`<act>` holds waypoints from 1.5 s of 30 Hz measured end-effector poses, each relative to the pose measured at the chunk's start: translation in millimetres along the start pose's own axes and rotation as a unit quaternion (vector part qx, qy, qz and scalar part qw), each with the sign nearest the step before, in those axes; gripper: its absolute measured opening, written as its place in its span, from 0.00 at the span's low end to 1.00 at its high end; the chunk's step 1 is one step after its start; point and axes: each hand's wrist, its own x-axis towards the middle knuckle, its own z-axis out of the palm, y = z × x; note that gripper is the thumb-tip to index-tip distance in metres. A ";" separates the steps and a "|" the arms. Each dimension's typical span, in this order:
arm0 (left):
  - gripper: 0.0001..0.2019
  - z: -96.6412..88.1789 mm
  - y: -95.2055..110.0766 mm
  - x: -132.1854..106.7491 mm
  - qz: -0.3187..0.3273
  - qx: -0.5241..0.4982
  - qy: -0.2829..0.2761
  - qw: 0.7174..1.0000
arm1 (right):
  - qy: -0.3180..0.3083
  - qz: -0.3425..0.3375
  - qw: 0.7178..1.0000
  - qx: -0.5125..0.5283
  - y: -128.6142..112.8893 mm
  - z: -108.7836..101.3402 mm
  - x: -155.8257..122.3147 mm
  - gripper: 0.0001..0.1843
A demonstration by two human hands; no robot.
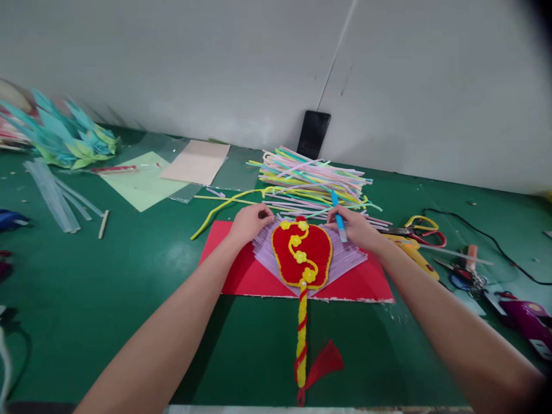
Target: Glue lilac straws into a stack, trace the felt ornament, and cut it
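Note:
A red fan-shaped piece (287, 250) with a yellow edge and yellow flowers lies in the middle, over a layer of purple strips (345, 261). Its yellow handle (301, 339), wound with red, points toward me, and a red tassel (328, 361) lies beside it. My left hand (250, 223) is closed, fingertips pinched at the upper left edge of the purple strips; what they pinch is hidden. In my right hand (356, 227) a blue pen (338, 215) is held slanting between the fingers, whose tips reach the upper right edge of the strips.
Under the strips lies a red sheet (241, 279). Behind it are many pastel pipe cleaners (310, 175) and a leaning phone (314, 135). Scissors (416, 230), a yellow glue gun (411, 253) and keys (472, 279) lie right; paper sheets (196, 161) and blue-green folded paper (69, 135) left.

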 end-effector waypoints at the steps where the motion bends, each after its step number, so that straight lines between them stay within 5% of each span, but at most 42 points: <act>1: 0.03 0.3 0.0 0.4 -0.001 0.000 0.004 1.000 | 0.001 0.001 1.000 -0.003 0.5 0.1 1.0 0.08; 16: 0.02 7.2 1.3 -1.1 -0.015 0.007 0.062 0.998 | 0.040 -0.015 0.999 -0.029 5.5 6.4 3.7 0.08; 22: 0.04 -17.9 17.1 -2.6 0.006 0.010 0.078 0.997 | 0.112 -0.022 0.992 -0.050 -12.2 -1.8 -11.6 0.13; 26: 0.01 -44.7 49.1 -6.3 0.119 -0.006 -0.064 0.991 | 0.207 -0.011 0.977 -0.047 -44.4 -6.5 -37.6 0.14; 29: 0.04 -50.7 69.4 -8.1 0.231 -0.007 -0.269 0.935 | 0.273 0.026 0.961 -0.020 -73.4 0.2 -60.9 0.15; 32: 0.07 -42.7 75.7 -6.9 0.289 0.027 -0.381 0.878 | 0.334 0.070 0.940 -0.006 -102.8 13.6 -83.6 0.15; 37: 0.05 -22.7 65.2 -1.0 0.350 0.049 -0.414 0.839 | 0.405 0.089 0.910 0.013 -148.7 38.6 -110.3 0.13; 41: 0.05 -15.9 56.1 2.3 0.368 0.009 -0.408 0.835 | 0.306 0.044 0.951 0.006 -173.8 63.7 -113.3 0.12; 45: 0.06 -14.3 51.6 4.1 0.370 -0.025 -0.413 0.831 | 0.296 0.023 0.955 -0.001 -181.5 91.1 -101.1 0.10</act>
